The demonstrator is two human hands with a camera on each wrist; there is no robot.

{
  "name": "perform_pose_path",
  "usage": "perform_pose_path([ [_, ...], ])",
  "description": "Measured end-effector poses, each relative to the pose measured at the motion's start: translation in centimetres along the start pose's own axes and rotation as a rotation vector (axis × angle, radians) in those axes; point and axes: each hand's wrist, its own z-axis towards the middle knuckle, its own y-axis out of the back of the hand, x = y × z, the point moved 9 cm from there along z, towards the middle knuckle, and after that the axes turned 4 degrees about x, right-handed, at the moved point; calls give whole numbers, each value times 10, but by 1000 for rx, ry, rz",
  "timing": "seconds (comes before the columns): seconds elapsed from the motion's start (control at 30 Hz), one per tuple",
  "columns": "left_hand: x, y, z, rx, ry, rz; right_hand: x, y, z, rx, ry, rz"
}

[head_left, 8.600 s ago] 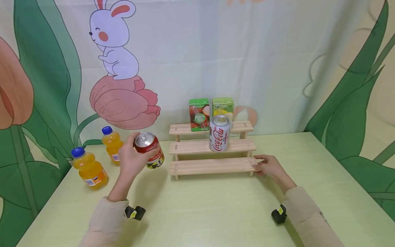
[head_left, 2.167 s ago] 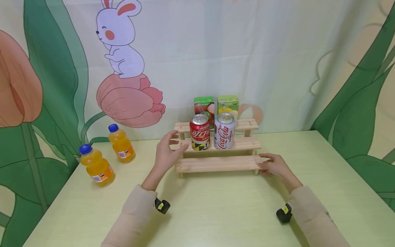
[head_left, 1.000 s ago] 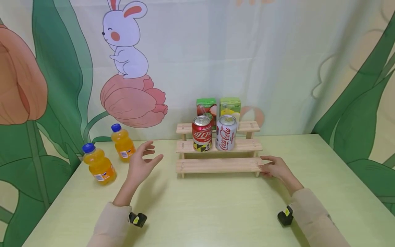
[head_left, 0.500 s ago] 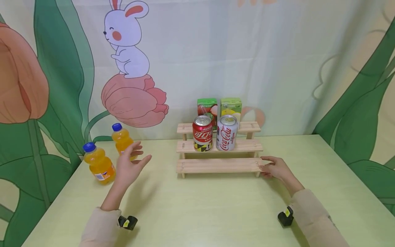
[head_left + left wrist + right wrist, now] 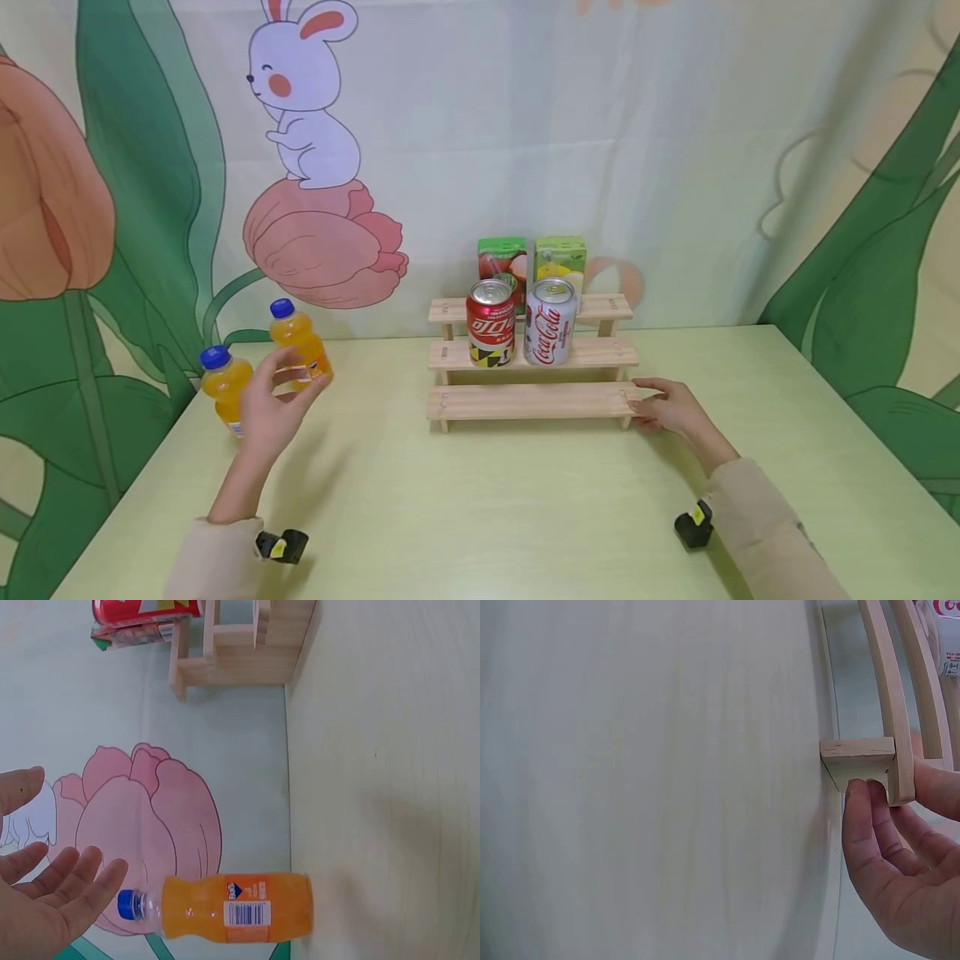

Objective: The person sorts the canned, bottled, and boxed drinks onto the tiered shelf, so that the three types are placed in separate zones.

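My left hand (image 5: 273,404), fingers spread and loosely bent, hovers in front of two orange juice bottles with blue caps and holds nothing. The rear bottle (image 5: 309,337) stands upright, partly behind the fingers. The nearer bottle (image 5: 221,387) is partly covered by the hand. In the left wrist view one juice bottle (image 5: 251,907) shows apart from the fingertips. With thumb and fingers, my right hand (image 5: 907,862) pinches the right end of the lowest step of a three-step wooden rack (image 5: 525,402). A red cola can (image 5: 491,325) and a white Coca-Cola can (image 5: 550,325) stand on its middle step.
On the rack's top step stand a red-green juice carton (image 5: 502,254) and a yellow-green juice carton (image 5: 560,254), partly hidden by the cans. Behind the pale table (image 5: 510,517) hangs a printed curtain (image 5: 675,167).
The red can went from my left hand to the middle step, left of the white can. That empty hand then moved left to the bottles. My right hand stayed at the rack's end.
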Motion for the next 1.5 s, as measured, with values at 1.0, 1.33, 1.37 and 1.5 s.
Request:
perform_pose_path([
  [1.0,70,65,8,-193,114,65,-7,1,4,11,-22,16],
  [1.33,41,83,-12,-236,176,45,-5,1,4,6,-13,14],
  [1.37,45,86,-11,-241,176,38,-5,1,4,6,-11,14],
  [1.5,81,96,-3,-280,160,-12,-5,1,4,-4,-15,7],
])
